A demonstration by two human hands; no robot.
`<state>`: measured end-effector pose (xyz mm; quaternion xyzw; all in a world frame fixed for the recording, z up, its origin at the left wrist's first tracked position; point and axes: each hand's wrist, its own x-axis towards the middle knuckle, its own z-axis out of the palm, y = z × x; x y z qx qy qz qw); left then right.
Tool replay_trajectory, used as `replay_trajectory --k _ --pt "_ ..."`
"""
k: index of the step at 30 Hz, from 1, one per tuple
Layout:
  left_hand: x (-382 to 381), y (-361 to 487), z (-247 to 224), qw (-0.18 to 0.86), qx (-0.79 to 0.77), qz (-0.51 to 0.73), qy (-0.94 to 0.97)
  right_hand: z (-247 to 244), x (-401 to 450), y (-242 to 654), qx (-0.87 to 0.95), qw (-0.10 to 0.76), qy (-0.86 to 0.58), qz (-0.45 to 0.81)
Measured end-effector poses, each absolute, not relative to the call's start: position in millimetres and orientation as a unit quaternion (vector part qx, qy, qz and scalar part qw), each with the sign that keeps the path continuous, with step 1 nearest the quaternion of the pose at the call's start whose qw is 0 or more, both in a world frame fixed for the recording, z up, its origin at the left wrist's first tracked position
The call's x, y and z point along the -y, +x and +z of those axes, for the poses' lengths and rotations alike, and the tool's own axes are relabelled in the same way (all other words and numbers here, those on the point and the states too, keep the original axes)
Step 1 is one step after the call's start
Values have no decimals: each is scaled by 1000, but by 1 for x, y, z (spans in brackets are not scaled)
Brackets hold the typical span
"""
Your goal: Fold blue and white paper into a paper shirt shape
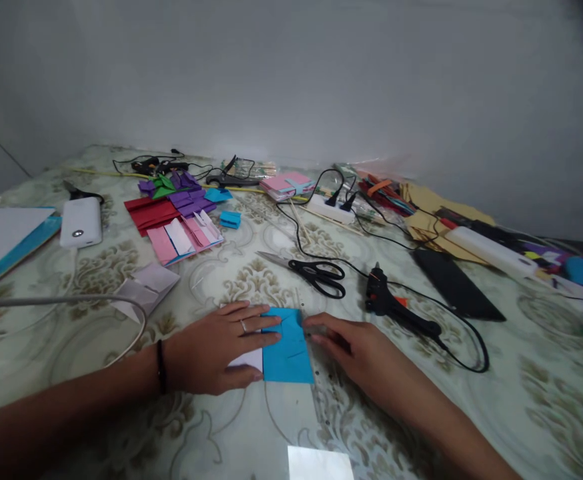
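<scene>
My left hand [221, 348] lies flat, fingers stretched out, on a sheet folded with blue and white faces. The blue paper [287, 363] shows at its right, with a few creases or slits, and part of the white face [247, 362] shows beneath my fingers. At the blue paper's right edge, my right hand [351, 343] has thumb and fingertips closed on what looks like a clear plastic ruler [324, 400], lying along that edge. Just beyond my hands are black-handled scissors [316, 272], apart from both.
A black hot glue gun [396, 307] lies to the right, its cord looping towards a white power strip [330, 209]. Folded coloured papers [186, 233] sit at the back left, near a white power bank [81, 222]. A white paper piece [320, 463] lies at the front.
</scene>
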<state>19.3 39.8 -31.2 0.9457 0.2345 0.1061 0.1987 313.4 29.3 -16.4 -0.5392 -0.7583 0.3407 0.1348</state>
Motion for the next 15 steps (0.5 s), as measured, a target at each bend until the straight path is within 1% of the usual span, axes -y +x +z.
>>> replay_trajectory --k 7,12,13,15 --pt "-40 18 -33 216 -233 144 937 -19 -31 315 763 131 -523 356" --pt "-41 18 -21 251 -247 192 916 -19 -36 315 776 118 -519 339" --pt "-43 19 -18 247 -262 205 910 -18 -37 315 778 120 -516 337" --pt "-50 22 -13 206 -313 222 900 -17 -38 313 782 123 -511 334"
